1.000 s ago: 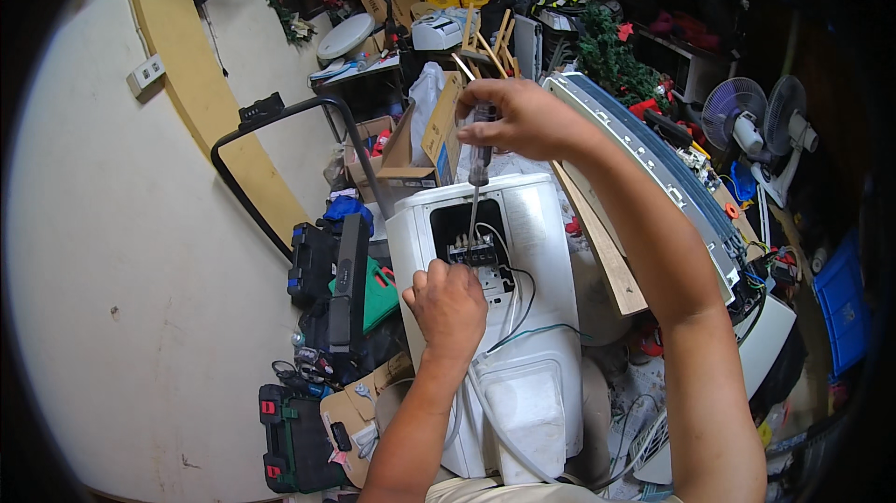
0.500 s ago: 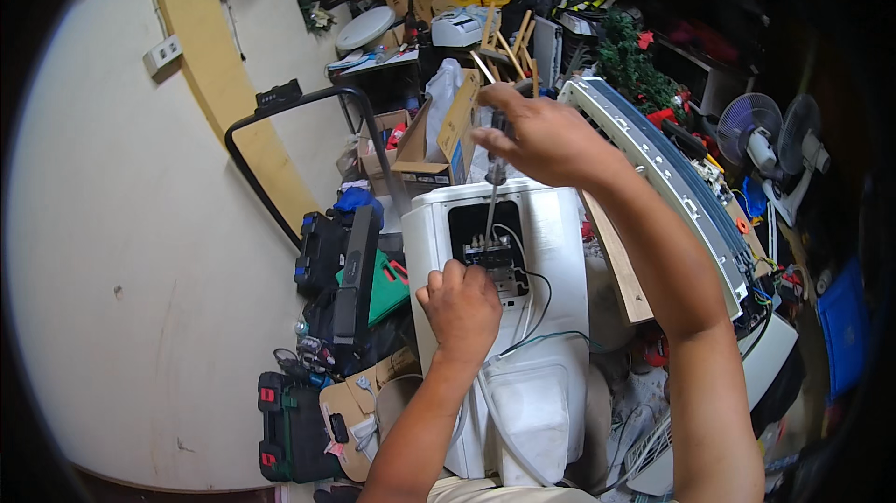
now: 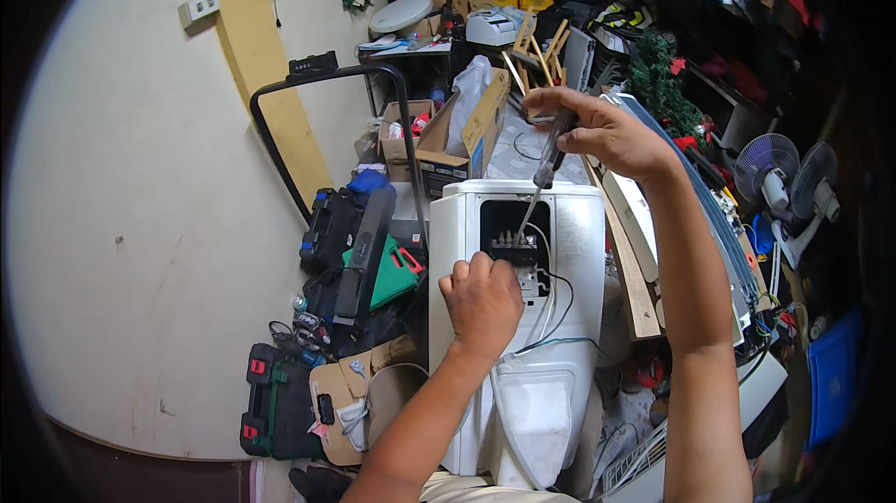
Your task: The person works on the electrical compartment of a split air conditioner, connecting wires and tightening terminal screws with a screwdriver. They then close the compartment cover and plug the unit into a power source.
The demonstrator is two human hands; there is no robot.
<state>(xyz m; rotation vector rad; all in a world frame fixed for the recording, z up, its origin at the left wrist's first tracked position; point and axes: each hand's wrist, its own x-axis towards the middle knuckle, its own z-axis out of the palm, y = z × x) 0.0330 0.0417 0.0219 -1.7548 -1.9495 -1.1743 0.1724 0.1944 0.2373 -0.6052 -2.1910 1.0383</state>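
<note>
A: Entries by clock, centred on the recess (image 3: 495, 221) in the white casing (image 3: 581, 265)?

B: Left hand (image 3: 487, 298), 7 o'clock: fingers curled against the recess's lower edge; what they held, if anything, could not be told. Terminal block (image 3: 515, 253), at centre: small, rigid, probably brittle, best steadied by its ends. Screwdriver (image 3: 554, 150), tilted, shaft running down toward the block, handle at 1 o'clock: judged light and stiff, smooth enough to slip; best held by the thick handle. Right hand (image 3: 611, 134), 1 o'clock: thumb and fingers closed round that handle.

A: Surface and room?

B: Casing: hard, likely heavy, its pale face scuffed. Then, left to right: bare wall (image 3: 112, 223), 9 o'clock; dark tool case (image 3: 280, 410), red latches, 8 o'clock; green case (image 3: 385, 279), 9 o'clock; open cardboard box (image 3: 483, 125), 11 o'clock; grey-white floor (image 3: 515, 150), 12 o'clock; wooden plank (image 3: 638, 302), 3 o'clock; two fans (image 3: 767, 162), 2 o'clock; blue panel (image 3: 833, 382), 4 o'clock.
</note>
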